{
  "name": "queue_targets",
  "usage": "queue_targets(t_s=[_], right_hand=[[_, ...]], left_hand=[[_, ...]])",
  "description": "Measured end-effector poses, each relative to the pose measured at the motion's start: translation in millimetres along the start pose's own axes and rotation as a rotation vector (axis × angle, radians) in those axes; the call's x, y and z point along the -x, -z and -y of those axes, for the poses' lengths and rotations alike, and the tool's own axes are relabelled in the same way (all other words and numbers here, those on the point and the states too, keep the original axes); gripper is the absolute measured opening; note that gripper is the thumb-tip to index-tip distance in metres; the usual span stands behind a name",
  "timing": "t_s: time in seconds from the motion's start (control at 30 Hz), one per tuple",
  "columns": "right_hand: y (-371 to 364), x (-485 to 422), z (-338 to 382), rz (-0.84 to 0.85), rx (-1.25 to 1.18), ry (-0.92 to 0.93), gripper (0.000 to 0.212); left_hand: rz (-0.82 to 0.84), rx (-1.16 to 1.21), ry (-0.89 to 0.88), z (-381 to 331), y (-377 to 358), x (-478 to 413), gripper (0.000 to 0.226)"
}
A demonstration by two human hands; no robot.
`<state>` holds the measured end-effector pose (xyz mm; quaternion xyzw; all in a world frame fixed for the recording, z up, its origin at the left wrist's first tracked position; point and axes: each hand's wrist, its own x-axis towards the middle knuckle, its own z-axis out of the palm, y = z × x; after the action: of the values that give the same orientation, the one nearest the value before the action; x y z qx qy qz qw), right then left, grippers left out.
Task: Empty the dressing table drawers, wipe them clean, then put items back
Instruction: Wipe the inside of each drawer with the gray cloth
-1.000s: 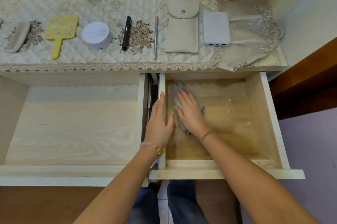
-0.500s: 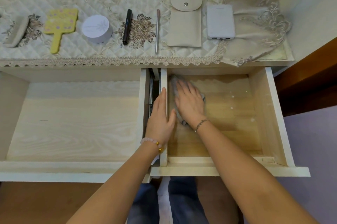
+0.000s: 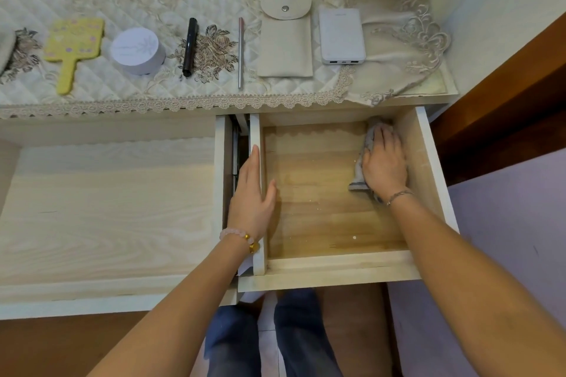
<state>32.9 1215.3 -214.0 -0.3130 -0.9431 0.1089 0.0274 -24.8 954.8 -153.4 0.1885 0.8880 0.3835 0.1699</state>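
Head view shows our right hand (image 3: 384,163) laid flat, its grip uncurled with fingers straight, pressing a grey cloth (image 3: 357,183) into the far right corner of the right drawer (image 3: 330,272). Our left hand (image 3: 252,195) rests along that drawer's left wall, its grip likewise flat. Most of the cloth hides beneath our palm.

The right drawer (image 3: 321,208) is matt light wood with grain; the wiping cloth (image 3: 363,168) is soft grey fabric.
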Motion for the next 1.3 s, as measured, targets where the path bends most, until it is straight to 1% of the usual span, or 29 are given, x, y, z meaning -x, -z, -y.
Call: queue_targets(t_s=[0.13,0.23,0.4,0.47,0.53,0.63,0.73,0.77,0.83,0.93,1.07,1.17,1.23,1.3], right_hand=[[1.7,14.1,-4.3,0.056,-0.068,0.030,0.051],[-0.9,27.4,10.0,0.113,-0.148,0.075,0.051],[-16.6,46.4,81.4,0.201,-0.191,0.256,0.055],[-21.4,58.1,112.7,0.241,-0.195,0.367,0.053],[-26.4,73.7,132.3,0.284,-0.203,0.445,0.058],[-24.6,83.3,129.1,0.288,-0.194,0.476,0.062],[-13.5,77.2,111.0,0.331,-0.084,0.571,0.062],[-9.9,74.6,104.0,0.351,-0.066,0.576,0.061],[-4.3,70.7,86.3,0.387,-0.044,0.517,0.061],[7.5,64.5,47.2,0.335,0.030,0.437,0.060],[29.9,59.0,-16.0,0.335,-0.019,0.168,0.060],[30.7,60.8,-21.9,0.376,-0.071,0.029,0.060],[26.1,69.4,-15.0,0.391,-0.107,-0.003,0.060],[25.0,82.1,-9.9,0.426,-0.165,0.049,0.059]], left_hand=[[-0.014,-0.006,-0.002,-1.8,2.3,2.3,0.066],[-0.031,-0.029,0.006,-5.1,2.4,4.0,0.067],[-0.037,-0.044,-0.016,-6.0,2.5,3.2,0.067],[-0.031,-0.039,-0.027,-3.7,2.0,1.9,0.066],[-0.024,-0.026,-0.018,-1.1,1.4,0.5,0.065],[-0.022,-0.024,-0.012,0.8,1.0,-0.1,0.064],[-0.011,-0.009,-0.010,1.0,1.4,0.5,0.064],[-0.008,-0.007,-0.010,0.6,1.8,0.9,0.064],[-0.004,-0.020,-0.011,-0.8,2.3,2.3,0.065],[0.011,-0.022,0.002,-3.3,4.2,3.9,0.064],[0.018,-0.009,0.019,-5.4,4.8,5.4,0.064],[0.009,-0.006,0.021,-5.8,4.8,5.8,0.063],[-0.004,-0.015,0.020,-6.3,4.9,5.8,0.063],[-0.016,-0.030,0.029,-8.0,4.9,5.8,0.063]])
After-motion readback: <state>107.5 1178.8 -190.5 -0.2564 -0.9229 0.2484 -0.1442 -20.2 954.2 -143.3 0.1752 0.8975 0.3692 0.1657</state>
